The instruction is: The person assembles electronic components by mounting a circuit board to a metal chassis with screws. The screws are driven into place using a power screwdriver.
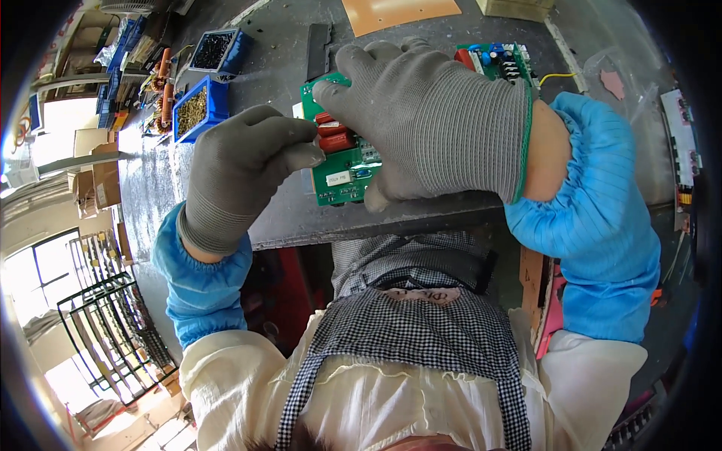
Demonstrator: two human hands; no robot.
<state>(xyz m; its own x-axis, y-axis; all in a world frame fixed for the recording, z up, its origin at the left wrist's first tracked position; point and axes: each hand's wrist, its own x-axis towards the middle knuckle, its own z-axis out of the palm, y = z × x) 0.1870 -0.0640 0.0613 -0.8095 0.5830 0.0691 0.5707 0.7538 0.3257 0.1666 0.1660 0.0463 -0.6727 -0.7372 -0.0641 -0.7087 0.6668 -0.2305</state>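
A green circuit board [347, 159] lies near the front edge of the dark worktable. Red block-shaped components [336, 141] stand on it, along with a white rectangular component [339, 178]. My right hand [429, 120], in a grey knit glove, spans the board with the thumb at its near side and the fingers over its far part, gripping it and hiding much of it. At the board's left side my left hand [252, 169], also gloved, has its thumb and forefinger close together against the red components. Whatever sits between those fingertips is hidden.
Further right lies a second green board [500, 62] with a yellow wire. Two blue bins of small parts, one with black pieces [216, 51] and one with brass-coloured pieces [194, 113], stand at the left. An orange-brown sheet [398, 13] is at the back.
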